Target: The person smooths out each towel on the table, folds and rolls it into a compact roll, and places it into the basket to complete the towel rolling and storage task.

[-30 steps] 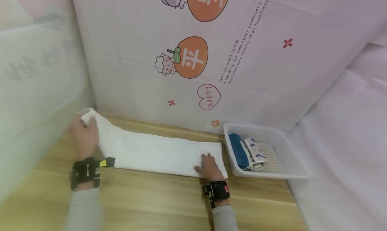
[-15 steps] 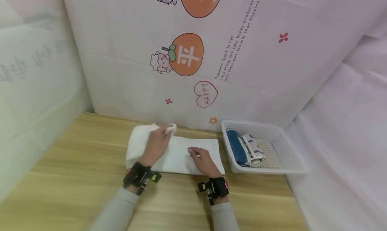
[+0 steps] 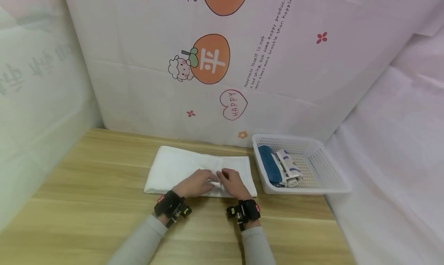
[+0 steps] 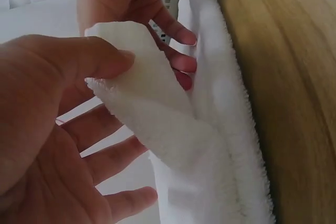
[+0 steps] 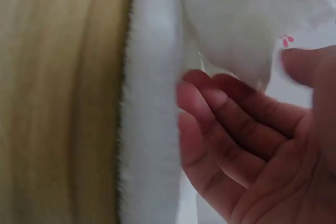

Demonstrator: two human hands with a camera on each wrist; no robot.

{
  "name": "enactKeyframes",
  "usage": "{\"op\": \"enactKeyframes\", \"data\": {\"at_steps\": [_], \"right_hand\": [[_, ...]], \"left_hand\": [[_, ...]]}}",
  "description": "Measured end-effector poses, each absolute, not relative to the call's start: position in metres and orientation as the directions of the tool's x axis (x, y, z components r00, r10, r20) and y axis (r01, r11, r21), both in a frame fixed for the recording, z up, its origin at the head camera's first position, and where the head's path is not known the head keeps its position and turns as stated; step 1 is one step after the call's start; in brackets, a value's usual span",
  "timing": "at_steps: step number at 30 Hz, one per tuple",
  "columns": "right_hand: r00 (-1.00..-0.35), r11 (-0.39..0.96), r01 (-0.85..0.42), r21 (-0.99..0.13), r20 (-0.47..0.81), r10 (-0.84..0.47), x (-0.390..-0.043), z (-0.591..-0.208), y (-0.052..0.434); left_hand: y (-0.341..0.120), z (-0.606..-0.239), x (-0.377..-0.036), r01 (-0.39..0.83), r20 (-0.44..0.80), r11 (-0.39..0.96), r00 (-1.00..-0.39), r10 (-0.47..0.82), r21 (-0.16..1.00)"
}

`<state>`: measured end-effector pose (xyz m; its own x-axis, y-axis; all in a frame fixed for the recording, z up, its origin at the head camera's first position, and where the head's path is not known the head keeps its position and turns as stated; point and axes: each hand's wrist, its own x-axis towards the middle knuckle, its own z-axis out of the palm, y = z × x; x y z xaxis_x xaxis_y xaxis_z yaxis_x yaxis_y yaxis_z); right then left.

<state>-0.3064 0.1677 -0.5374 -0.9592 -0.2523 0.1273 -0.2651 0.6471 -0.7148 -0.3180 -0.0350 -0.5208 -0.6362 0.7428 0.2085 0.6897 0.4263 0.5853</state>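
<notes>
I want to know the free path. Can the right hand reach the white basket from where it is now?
Probably yes: the right hand rests on the white towel, and only bare towel and table lie between it and the white basket beside it.

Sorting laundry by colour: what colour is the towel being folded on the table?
Plain white towel, no pattern; the head view shows it best.

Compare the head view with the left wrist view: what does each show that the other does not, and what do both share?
Only the head view shows the whole folded towel, the basket with rolled cloths, the printed wall sheet and both wrist bands. Only the left wrist view shows the left hand pinching a towel corner under its thumb. Both show the two hands meeting on the white towel on the wooden table.
</notes>
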Motion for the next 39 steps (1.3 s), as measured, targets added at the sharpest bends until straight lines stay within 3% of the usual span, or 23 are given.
{"op": "enactKeyframes", "data": {"at_steps": [3, 6, 11, 14, 19, 25, 39], "right_hand": [[-0.959, 0.677, -0.278, -0.681, 0.151, -0.241, -0.308, -0.542, 0.166], [-0.959, 0.701, -0.283, -0.655, 0.196, -0.204, -0.308, -0.542, 0.164], [-0.932, 0.691, -0.329, -0.643, 0.338, -0.129, -0.306, -0.530, 0.170], [-0.930, 0.698, -0.304, -0.648, 0.361, -0.069, -0.303, -0.524, 0.176], [-0.953, 0.729, -0.226, -0.646, 0.303, -0.027, -0.302, -0.528, 0.187], [-0.974, 0.748, -0.163, -0.643, 0.225, -0.019, -0.305, -0.535, 0.200], [-0.984, 0.787, -0.053, -0.615, 0.167, 0.064, -0.299, -0.532, 0.222]], "left_hand": [[-0.035, -0.520, -0.317, 0.703, 0.205, 0.391, -0.603, 0.771, 0.594], [-0.037, -0.518, -0.317, 0.703, 0.214, 0.392, -0.607, 0.765, 0.594], [-0.056, -0.514, -0.319, 0.682, 0.229, 0.466, -0.671, 0.705, 0.564], [-0.078, -0.520, -0.314, 0.649, 0.204, 0.527, -0.715, 0.669, 0.549], [-0.113, -0.538, -0.303, 0.610, 0.212, 0.603, -0.772, 0.600, 0.514], [-0.139, -0.549, -0.296, 0.618, 0.304, 0.654, -0.785, 0.540, 0.436], [-0.158, -0.543, -0.294, 0.529, 0.363, 0.766, -0.839, 0.406, 0.366]]}}
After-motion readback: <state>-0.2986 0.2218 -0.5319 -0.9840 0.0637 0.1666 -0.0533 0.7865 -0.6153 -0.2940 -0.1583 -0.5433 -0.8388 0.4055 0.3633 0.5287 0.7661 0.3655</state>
